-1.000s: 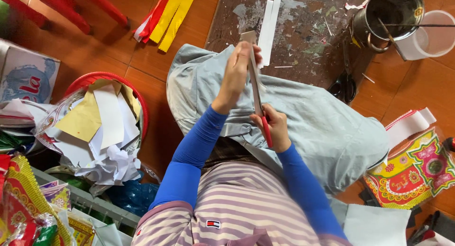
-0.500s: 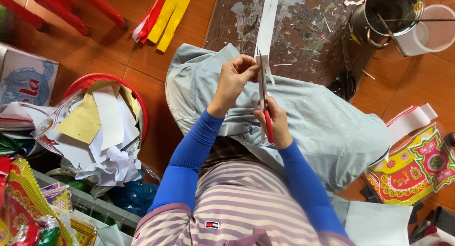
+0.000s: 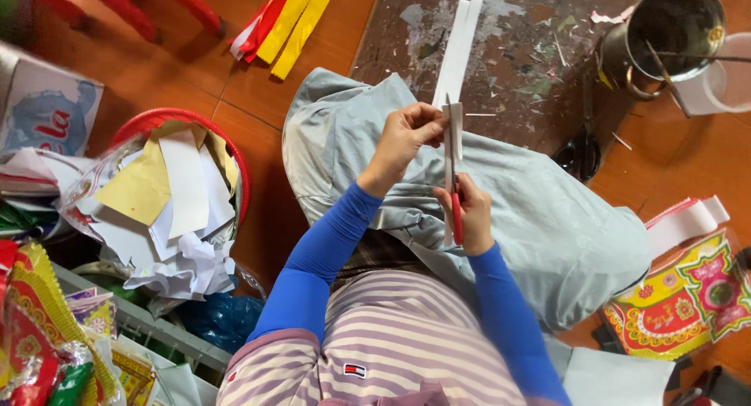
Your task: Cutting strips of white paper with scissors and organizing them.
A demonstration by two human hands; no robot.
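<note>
Paper strip (image 3: 458,58) lowered; left hand (image 3: 407,136) pinches it, right hand (image 3: 469,210) grips scissors (image 3: 452,179).

Matt white paper strip (image 3: 458,54), dull metal pot (image 3: 669,26), soft grey cloth (image 3: 532,218)

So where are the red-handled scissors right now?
In the head view, centre frame: the red-handled scissors are in the right hand, over the grey cloth, blades on the white paper strip.
</note>
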